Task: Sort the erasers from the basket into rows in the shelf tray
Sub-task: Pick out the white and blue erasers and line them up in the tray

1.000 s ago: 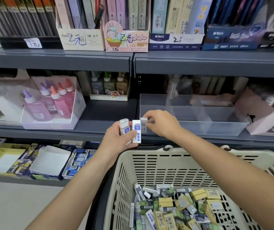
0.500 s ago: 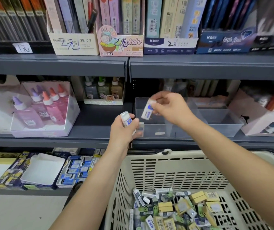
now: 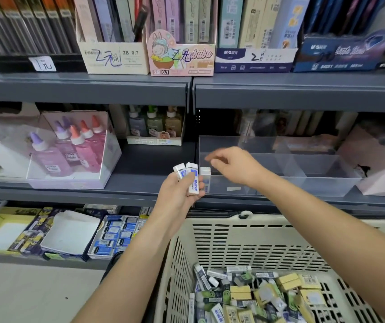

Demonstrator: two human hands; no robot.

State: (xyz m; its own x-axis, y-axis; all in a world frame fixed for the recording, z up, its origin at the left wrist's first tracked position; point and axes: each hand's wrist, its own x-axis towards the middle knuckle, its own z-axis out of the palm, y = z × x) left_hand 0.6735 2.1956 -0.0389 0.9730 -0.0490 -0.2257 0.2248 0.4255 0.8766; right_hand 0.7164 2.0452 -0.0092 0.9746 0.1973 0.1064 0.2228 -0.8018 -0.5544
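The cream basket (image 3: 280, 223) sits below the shelf (image 3: 140, 180), erasers (image 3: 256, 297) heaped inside. The clear shelf tray (image 3: 315, 185) holds one white eraser (image 3: 205, 179) upright in its front left corner. My right grip (image 3: 238, 166) hovers above it, fingers loose, empty; my left grip (image 3: 177, 197) clasps two blue-and-white erasers (image 3: 191, 177) just beside the tray.

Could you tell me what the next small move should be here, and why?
Probably the right hand, which looks empty above the clear tray, should pinch one of the two white erasers that the left hand grips and stand it beside the lone eraser upright in the tray's front left corner, since that would extend the row.
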